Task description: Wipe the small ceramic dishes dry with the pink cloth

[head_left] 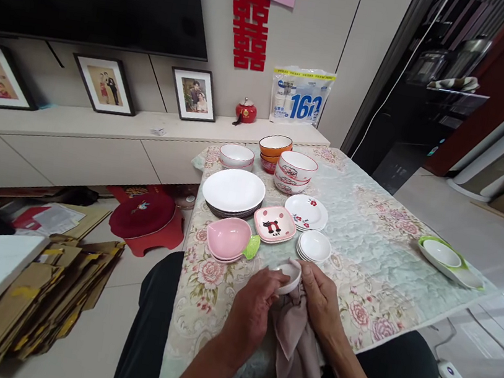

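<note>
A small white dish (286, 286) is gripped by my left hand (256, 299), thumb and fingers closed at its rim. My right hand (322, 296) is closed round a greyish-pink cloth (293, 345), which presses against the dish's right side and hangs down past the table edge. Just beyond my hands sits a stack of small white dishes (316, 247). To its left are a pink fruit-shaped bowl (227, 237) with a green leaf handle and square cat-print plates (274, 224). White plates with red flowers (306, 212) lie behind the small dishes.
Farther back on the flowered tablecloth (385, 270) stand large white plates (233, 190), white bowls (296, 165) and orange bowls (275, 146). A green-rimmed dish (451, 261) lies near the right edge. A red stool (147, 221) and flattened cardboard (45, 291) are on the floor left.
</note>
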